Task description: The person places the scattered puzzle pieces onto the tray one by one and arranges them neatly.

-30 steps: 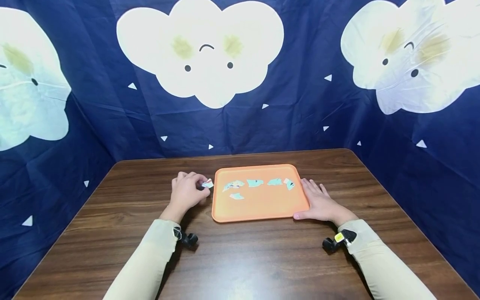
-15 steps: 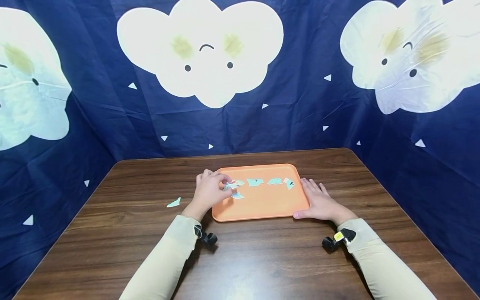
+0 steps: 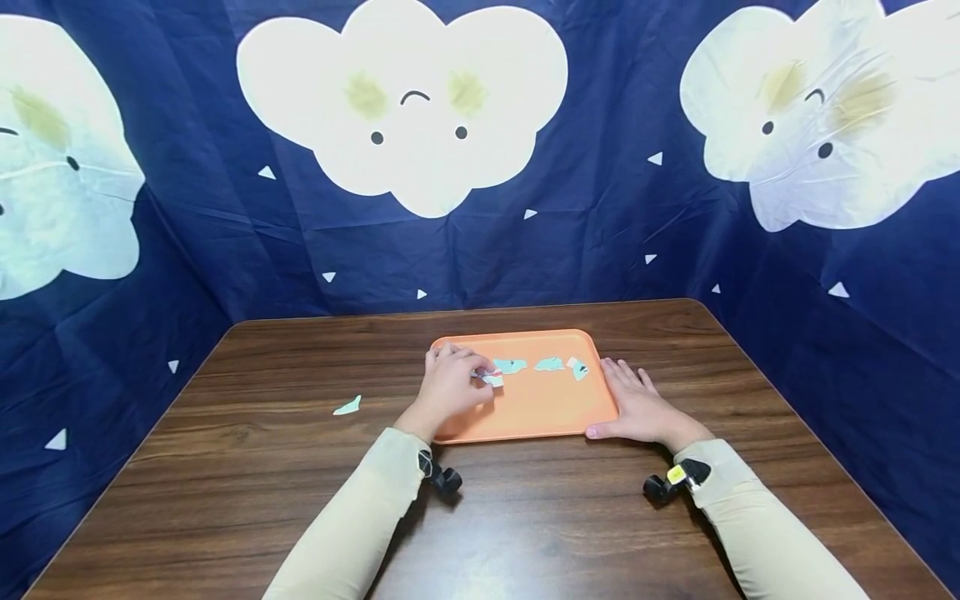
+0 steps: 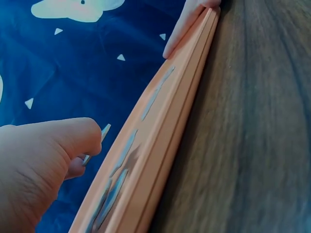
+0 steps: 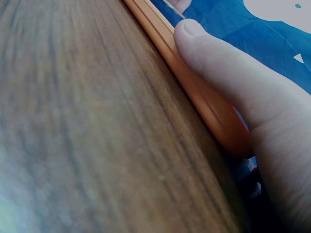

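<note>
My left hand (image 3: 450, 387) pinches a small torn picture piece (image 3: 492, 379) between thumb and fingers above the orange tray (image 3: 540, 417). In the left wrist view this piece (image 4: 105, 132) stands clear of the tray surface. Three light green pieces show on the tray: one near the fingertips (image 3: 512, 366), a middle one (image 3: 550, 364) and a right one (image 3: 579, 369). From the left wrist, two more pieces (image 4: 112, 196) lie close together; in the head view my left hand hides them. With its fingers extended, my right hand (image 3: 637, 408) rests on the tray's right edge.
On the wooden table (image 3: 247, 467), left of the tray, lies one pale green piece (image 3: 347, 406). A dark blue cloth (image 3: 465, 258) with white clouds stands behind the table and at both sides.
My left hand has carried the pinched piece rightward from beside the tray to over it, uncovering the green piece on the table. The right hand stays in place.
</note>
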`<state>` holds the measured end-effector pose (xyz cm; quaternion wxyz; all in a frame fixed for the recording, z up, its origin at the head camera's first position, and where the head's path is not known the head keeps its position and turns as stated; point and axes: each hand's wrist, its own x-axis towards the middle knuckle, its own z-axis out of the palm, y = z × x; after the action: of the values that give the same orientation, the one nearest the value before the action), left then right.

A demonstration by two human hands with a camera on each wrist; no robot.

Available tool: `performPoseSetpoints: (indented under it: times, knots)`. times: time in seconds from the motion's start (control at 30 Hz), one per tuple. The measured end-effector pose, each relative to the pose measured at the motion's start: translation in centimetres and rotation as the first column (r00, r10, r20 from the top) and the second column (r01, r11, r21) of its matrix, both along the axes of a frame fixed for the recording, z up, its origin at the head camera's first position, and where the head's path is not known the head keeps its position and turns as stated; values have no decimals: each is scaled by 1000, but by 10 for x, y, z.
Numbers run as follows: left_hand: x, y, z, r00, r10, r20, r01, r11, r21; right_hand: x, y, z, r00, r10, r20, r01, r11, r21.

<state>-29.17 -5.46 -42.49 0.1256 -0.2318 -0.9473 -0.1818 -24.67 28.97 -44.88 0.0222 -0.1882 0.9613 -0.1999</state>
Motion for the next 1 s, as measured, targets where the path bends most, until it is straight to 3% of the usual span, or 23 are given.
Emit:
performPoseSetpoints:
  times: [0.27, 0.5, 1.0]
  knots:
    - [-3, 8, -5, 999, -47, -29, 45, 997, -59, -3, -1, -2, 1000, 4, -3, -4, 1000, 4]
    - [-1, 12, -4, 998, -63, 0, 63, 994, -92, -2, -2, -1, 1000, 7, -9, -7, 1000, 1]
    - [-3, 15, -15, 996, -88, 2, 88, 994, -69, -1, 0, -3, 1000, 1, -14, -1, 1000, -8]
